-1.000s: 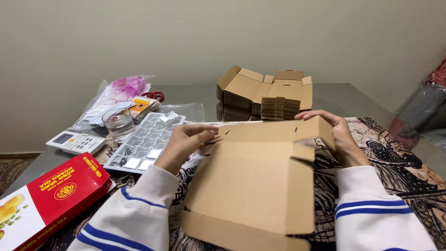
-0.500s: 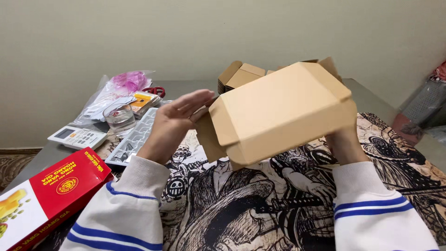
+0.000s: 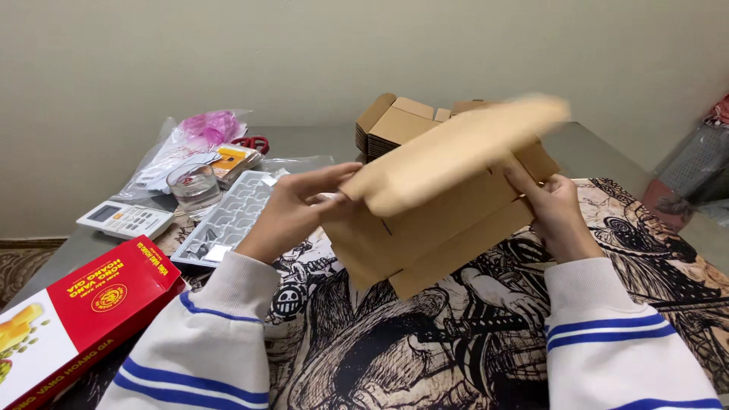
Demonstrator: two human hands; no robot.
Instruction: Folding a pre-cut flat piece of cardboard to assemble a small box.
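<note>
Both my hands are on the cardboard box [image 3: 433, 220], which I hold in the air between them, above the printed mat [image 3: 456, 342] and clear of it. From the head view, my left hand [image 3: 292, 216] is closed on the box's left end, thumb on top near the lifted flap and fingers curled under, so that the end wall sits in my palm. My right hand [image 3: 558, 212] grips the right end, fingers pressed against the side panel and the thumb up by the fold. The box's long axis runs from lower left to upper right, tilted, with the right end higher and farther from me; the top flap [image 3: 456, 148] is blurred, so I cannot tell exactly how far it stands open. Neither hand is nearer than the other in any useful sense: each holds its own end, and the box lies straight ahead of my chest, over the mat's middle. Behind it, toward the table's far edge, sits a stack of flat boxes [image 3: 395, 121]. Off to my left, near the table's left edge, are a grey tray [image 3: 228, 220], a glass [image 3: 194, 186], a calculator [image 3: 125, 219], plastic bags [image 3: 194, 140] and a red carton [image 3: 83, 311] at the near left corner, all well apart from my hands.
</note>
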